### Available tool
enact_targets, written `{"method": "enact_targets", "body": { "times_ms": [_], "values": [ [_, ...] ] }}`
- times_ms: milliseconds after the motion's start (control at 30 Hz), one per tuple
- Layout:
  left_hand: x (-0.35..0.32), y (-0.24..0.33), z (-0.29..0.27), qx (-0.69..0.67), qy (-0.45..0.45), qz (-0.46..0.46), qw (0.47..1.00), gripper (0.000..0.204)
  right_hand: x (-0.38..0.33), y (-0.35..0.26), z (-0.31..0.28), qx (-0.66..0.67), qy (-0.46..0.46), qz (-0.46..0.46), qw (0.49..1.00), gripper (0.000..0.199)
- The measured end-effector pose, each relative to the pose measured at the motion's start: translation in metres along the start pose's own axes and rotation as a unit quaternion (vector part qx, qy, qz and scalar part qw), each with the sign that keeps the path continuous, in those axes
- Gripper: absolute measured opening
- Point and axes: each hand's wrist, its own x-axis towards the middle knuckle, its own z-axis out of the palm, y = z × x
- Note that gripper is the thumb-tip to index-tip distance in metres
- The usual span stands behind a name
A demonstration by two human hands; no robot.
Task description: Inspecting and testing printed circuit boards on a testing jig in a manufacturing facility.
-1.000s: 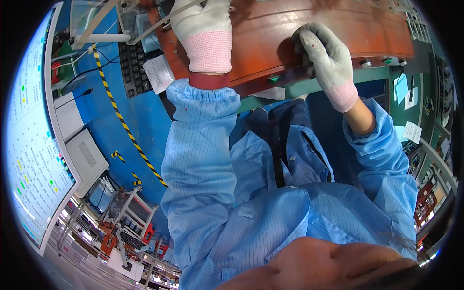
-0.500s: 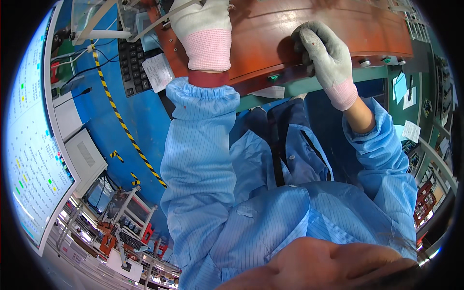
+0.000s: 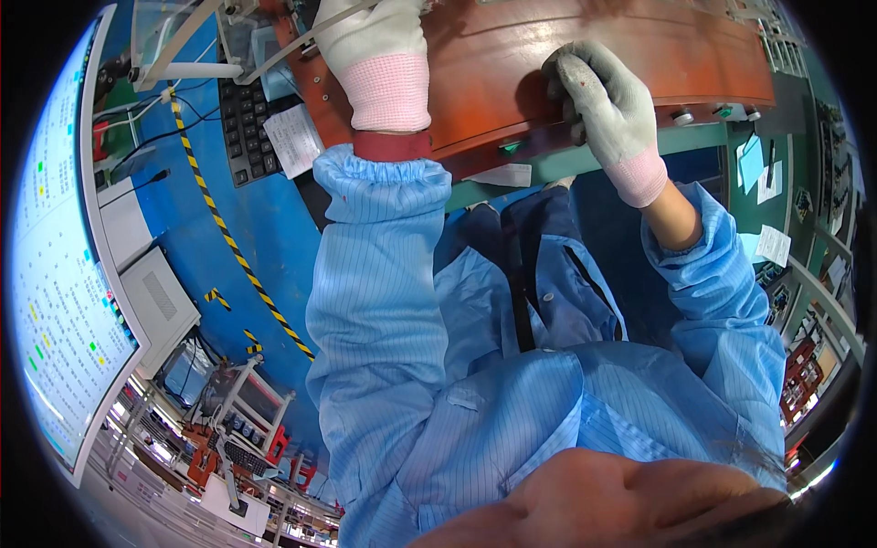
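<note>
My left hand (image 3: 379,46), in a white knit glove with a pink cuff, reaches over the left part of an orange-brown work surface (image 3: 498,64). Its fingers run out past the top edge, so their grip is hidden. A dark red band (image 3: 393,146) circles that wrist above my blue sleeve. Over the front part of the same surface is my right hand (image 3: 610,110), gloved in white with grey fingers. Its fingers are curled in and the thumb is pressed against them. Anything inside that grip is hidden.
A black keyboard (image 3: 245,137) with a paper slip (image 3: 294,142) stands left of my left arm. Farther left are a large lit screen (image 3: 68,274) and a white box (image 3: 160,297). Striped tape (image 3: 219,215) marks the blue floor. Blue notes (image 3: 751,164) lie at right. Knobs (image 3: 683,117) line the front edge.
The whole view has shifted very slightly, and both hands appear a little farther left in it. Their poses look the same.
</note>
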Motion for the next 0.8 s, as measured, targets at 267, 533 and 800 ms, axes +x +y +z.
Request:
{"method": "enact_targets", "body": {
  "times_ms": [267, 533, 800],
  "values": [
    [-0.012, 0.005, -0.005, -0.144, -0.002, -0.034, 0.989, 0.054, 0.001, 0.001, 0.000, -0.006, 0.004, -0.014, 1.000, 0.025],
    [-0.011, 0.009, -0.002, -0.480, 0.063, -0.233, 0.844, 0.026, 0.002, 0.000, 0.000, -0.029, -0.015, -0.015, 0.999, 0.023],
    [-0.029, 0.037, -0.020, -0.278, 0.003, -0.264, 0.924, 0.032, -0.005, -0.072, -0.003, -0.017, -0.063, -0.193, 0.979, 0.021]
  ]
}}
